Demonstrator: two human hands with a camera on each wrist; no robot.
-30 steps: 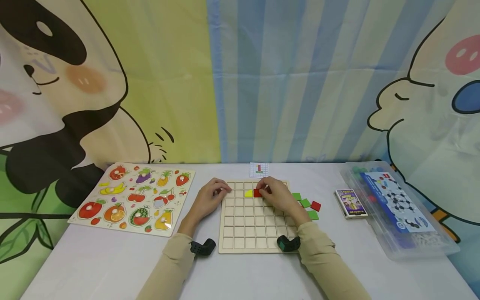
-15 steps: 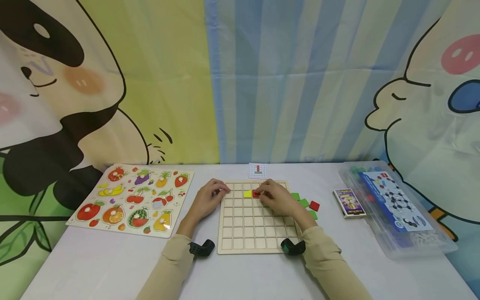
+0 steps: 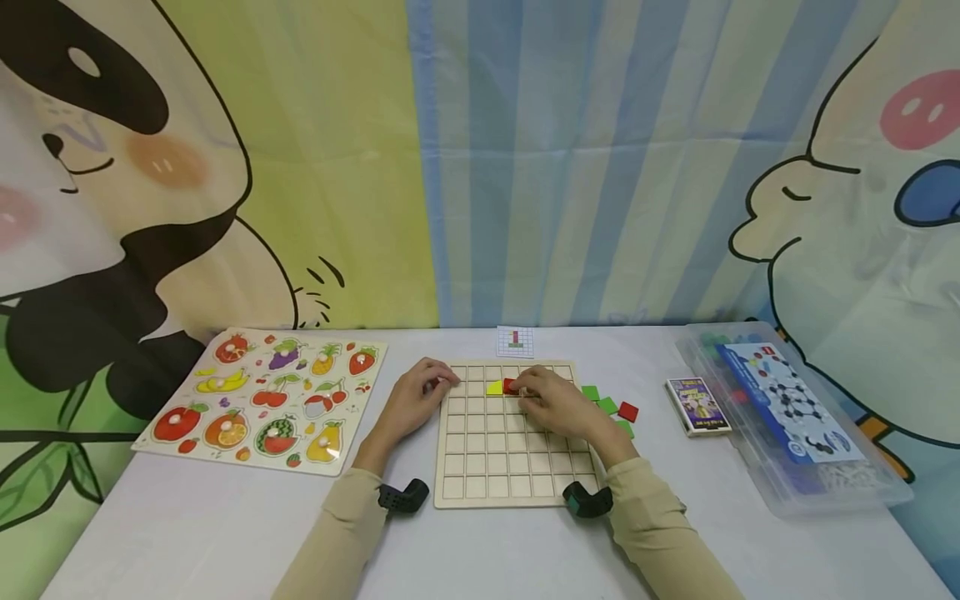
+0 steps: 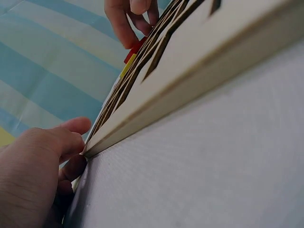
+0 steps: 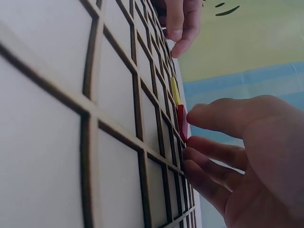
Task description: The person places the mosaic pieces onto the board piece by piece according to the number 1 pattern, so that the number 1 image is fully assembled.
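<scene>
If it is pushed down crooked, the flat red square tile (image 3: 509, 386), just below the frame's middle, could get stuck or bump the flat yellow square tile (image 3: 494, 387). The red one is pinched by the right hand (image 3: 560, 403); the pale wooden grid board (image 3: 497, 463) is touched by the left hand (image 3: 413, 398), half open, loosely curled.

One grid board (image 3: 498, 464), one yellow tile (image 3: 494, 387), two red tiles (image 3: 628, 412), seemingly three green tiles (image 3: 607, 405)
</scene>
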